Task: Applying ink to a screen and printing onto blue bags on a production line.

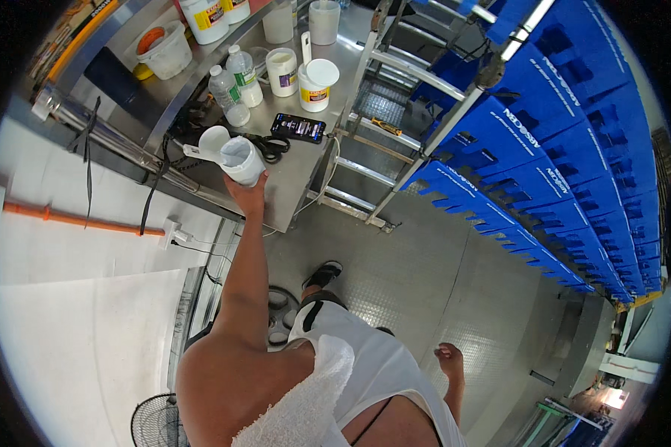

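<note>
- The left hand (247, 192) was wrapped around the lower part of a white tub (244, 165), holding it firmly with its open mouth facing up.
- The tub was at the metal table (289, 182), near the black-handled scissors (276, 153).
- A white round piece with a short handle (215, 141) showed right by the tub's rim, the handle pointing left.
- The right hand (449, 359) hung well apart from the table, low at the person's side, fingers curled; it was small in view, so whether it gripped anything could not be told.
- Beyond the scissors lay a dark phone (297, 127) with its screen lit.
- Behind these stood two clear bottles (246, 77) with green labels, an open white jar (282, 73) and a labelled white tub with a round lid (314, 93).
- A metal ladder (419, 74) stood to the table's right, beside blue panels (533, 130).
</note>
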`<state>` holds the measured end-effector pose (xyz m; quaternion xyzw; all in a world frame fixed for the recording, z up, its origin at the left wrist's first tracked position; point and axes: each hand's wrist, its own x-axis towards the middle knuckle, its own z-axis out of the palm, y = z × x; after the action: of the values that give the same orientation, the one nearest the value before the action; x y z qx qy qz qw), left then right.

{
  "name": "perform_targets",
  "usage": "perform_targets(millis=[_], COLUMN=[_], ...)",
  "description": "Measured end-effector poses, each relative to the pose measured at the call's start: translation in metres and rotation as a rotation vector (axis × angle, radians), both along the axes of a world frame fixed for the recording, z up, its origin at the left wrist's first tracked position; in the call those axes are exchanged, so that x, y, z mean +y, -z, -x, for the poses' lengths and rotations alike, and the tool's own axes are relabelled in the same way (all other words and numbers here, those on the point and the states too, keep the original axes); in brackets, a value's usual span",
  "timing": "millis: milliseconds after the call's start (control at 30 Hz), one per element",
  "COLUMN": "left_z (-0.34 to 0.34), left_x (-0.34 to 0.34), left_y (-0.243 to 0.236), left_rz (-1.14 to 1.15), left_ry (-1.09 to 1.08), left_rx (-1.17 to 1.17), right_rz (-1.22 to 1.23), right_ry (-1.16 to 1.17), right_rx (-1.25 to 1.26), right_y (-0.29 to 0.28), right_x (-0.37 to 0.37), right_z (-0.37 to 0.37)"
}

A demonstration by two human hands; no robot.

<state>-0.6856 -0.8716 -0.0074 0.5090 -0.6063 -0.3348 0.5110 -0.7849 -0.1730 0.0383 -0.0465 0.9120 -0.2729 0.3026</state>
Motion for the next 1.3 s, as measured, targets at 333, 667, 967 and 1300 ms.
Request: perform_targets(millis=[333, 667, 967, 1300], left_z=[0.017, 0.194, 0.154, 0.009], left_x=[0.025, 0.222, 0.506, 0.763], left_y=[-0.029, -0.155, -0.211, -0.234], left_rz=[-0.031, 0.504, 0.67, 0.887], left_ry=[0.5, 1.58, 2.35, 3.027], left_rx=[-0.032, 0.164, 0.268, 0.17], right_rz=[-0.047, -0.012, -1.095, -1.076], right_ry=[-0.235, -0.663, -0.376, 0.221], right_rx=[0.114, 1.444, 1.084, 0.388], right_y=[-0.075, -0.347, -0.368, -0.323], right_x=[-0.157, -0.255, -0.035, 0.13], right_z=[0.022, 0.012, -0.116, -0.346])
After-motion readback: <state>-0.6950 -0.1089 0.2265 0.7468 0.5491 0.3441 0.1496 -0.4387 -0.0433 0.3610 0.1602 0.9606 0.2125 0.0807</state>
